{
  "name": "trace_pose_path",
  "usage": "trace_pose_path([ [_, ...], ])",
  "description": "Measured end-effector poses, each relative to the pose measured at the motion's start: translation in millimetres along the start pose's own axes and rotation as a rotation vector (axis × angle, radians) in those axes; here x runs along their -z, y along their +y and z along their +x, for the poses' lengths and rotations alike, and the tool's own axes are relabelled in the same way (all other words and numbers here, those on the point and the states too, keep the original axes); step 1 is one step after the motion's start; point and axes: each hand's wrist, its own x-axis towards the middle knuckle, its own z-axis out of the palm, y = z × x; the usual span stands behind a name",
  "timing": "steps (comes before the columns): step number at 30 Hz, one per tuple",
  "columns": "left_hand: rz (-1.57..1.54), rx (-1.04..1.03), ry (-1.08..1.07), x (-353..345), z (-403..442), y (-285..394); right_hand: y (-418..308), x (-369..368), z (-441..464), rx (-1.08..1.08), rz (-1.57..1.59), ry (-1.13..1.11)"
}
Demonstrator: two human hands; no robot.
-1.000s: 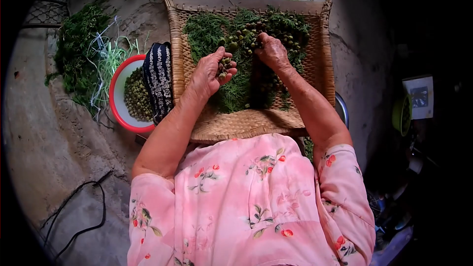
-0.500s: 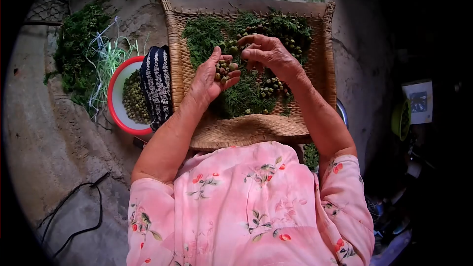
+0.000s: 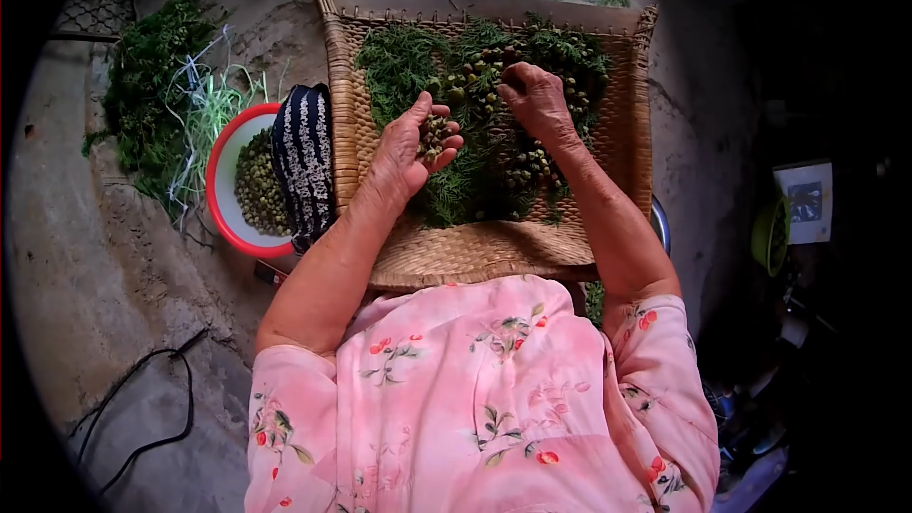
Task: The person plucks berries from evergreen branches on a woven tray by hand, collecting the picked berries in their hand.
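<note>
My left hand (image 3: 403,154) is cupped palm up over the left half of a woven basket (image 3: 346,138), holding a small heap of round green-brown cones (image 3: 433,139). To its right, my right hand (image 3: 539,103) reaches down among the cone-bearing greenery, fingers pinched together. Whatever lies between those fingertips is hidden. Feathery green conifer sprigs (image 3: 404,59) cover the basket's left and middle. More small cones (image 3: 532,169) lie in clusters below my right hand and toward the basket's far right.
Left of the basket stands a red-rimmed white bowl (image 3: 220,180) of cones (image 3: 258,185), partly covered by a dark patterned cloth (image 3: 304,157). Piled greenery (image 3: 152,85) and pale plastic strings (image 3: 214,114) lie beyond it. A black cable (image 3: 190,394) crosses the floor; a green basin (image 3: 771,233) sits right.
My right hand has moved right, away from my left palm, and down to the greenery, its fingers closing together. My left hand stays nearly still with its cones.
</note>
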Motion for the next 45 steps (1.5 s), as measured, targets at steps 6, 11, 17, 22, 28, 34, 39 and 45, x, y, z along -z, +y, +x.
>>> trace_pose_path([
  [6,0.002,-0.005,-0.009,-12,-10,4,-32,19,1,-0.056,0.567,-0.299],
  [11,0.026,0.011,-0.037,-4,-6,3,-7,-10,-7,0.034,-0.082,-0.217],
  [17,0.021,0.01,-0.029,-4,-5,3,-11,-21,-14,0.053,-0.127,-0.14],
  [22,0.031,0.003,-0.01,-5,-5,3,-15,-26,-15,0.111,-0.127,-0.126],
  [28,0.029,-0.006,0.01,-5,-4,4,-17,-25,-15,0.115,-0.065,-0.139],
  [34,0.028,0.004,0.048,-3,-3,2,-13,-13,-12,0.131,0.037,-0.048],
  [39,0.041,-0.001,0.067,-3,-2,2,-8,-6,-8,0.09,0.023,-0.024],
  [45,-0.074,-0.014,0.085,-12,-5,1,-61,12,-12,-0.177,1.003,-0.357],
])
